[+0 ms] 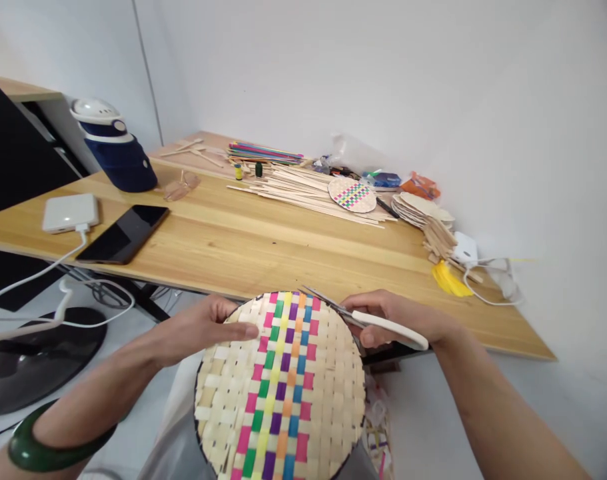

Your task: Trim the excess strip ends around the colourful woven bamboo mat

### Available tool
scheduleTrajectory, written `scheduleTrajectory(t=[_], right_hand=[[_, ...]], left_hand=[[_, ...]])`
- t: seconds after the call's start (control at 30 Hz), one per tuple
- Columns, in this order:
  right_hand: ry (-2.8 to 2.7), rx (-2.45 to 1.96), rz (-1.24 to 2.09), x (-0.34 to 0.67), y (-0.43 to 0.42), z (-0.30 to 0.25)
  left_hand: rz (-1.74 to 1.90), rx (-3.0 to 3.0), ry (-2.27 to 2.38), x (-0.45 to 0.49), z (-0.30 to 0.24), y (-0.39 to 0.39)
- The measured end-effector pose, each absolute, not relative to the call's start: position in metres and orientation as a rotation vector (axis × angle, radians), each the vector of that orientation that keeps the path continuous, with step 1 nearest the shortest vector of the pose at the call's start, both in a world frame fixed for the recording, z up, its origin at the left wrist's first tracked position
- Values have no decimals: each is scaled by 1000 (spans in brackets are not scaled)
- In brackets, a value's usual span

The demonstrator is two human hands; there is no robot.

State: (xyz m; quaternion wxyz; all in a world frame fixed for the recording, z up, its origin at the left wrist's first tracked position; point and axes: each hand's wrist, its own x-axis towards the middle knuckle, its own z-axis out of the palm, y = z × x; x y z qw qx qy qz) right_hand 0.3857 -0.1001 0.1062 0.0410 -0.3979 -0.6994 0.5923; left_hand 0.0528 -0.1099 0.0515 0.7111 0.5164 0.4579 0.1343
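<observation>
Woven disc (280, 390) between both hands

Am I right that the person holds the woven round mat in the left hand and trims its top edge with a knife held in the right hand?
Not quite: the right hand holds scissors, not a knife, as the head view shows. The left hand does hold the woven round mat, with the blades at its top edge.

The lower edge of the frame cuts off the woven disc (280, 387) at bottom centre. The right hand (398, 320) hides the scissors' (363, 319) handle loops. At upper right, the small packets (383, 179) against the wall are too small to identify.
</observation>
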Motion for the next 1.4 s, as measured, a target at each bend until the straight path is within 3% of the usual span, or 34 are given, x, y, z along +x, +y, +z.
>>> scheduleTrajectory(t=[1.4], right_hand=[[-2216, -1311, 1756, 383, -97, 113]], left_hand=[[217, 1184, 974, 54, 59, -108]])
